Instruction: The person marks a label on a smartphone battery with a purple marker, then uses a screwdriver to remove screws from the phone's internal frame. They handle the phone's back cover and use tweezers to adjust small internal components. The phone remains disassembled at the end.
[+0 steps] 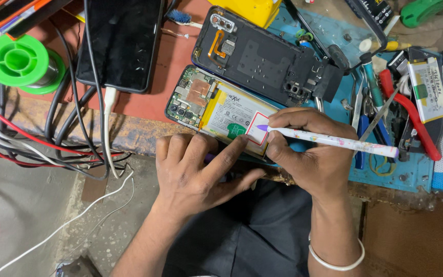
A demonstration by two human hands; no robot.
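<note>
Opened smartphone with its back cover off [216,110] lies at the near edge of the bench, half on the red mat [155,87], half toward the blue work mat [416,174]. Green circuit board with copper shielding is exposed at its left end, and a white-and-yellow battery pack [232,115] fills the middle.

Right hand [308,154] is closed around a white pen with small coloured prints and a purple tip [329,139], in a writing grip. The tip touches the battery label, on the red-bordered square.

Left hand [196,169] presses on the phone's near edge. Its fingers are curled and its index finger reaches onto the battery by the green mark. It holds nothing, only steadies the phone.

The dark plastic rear housing with camera cutout [262,56] lies just behind the phone, touching it or nearly so. A second black phone, screen off [121,41], sits at the left with a white cable plugged in. A green solder spool [19,61] is at far left. A spare battery [429,90], a red-handled tool [411,118] and tweezers clutter the right side.
</note>
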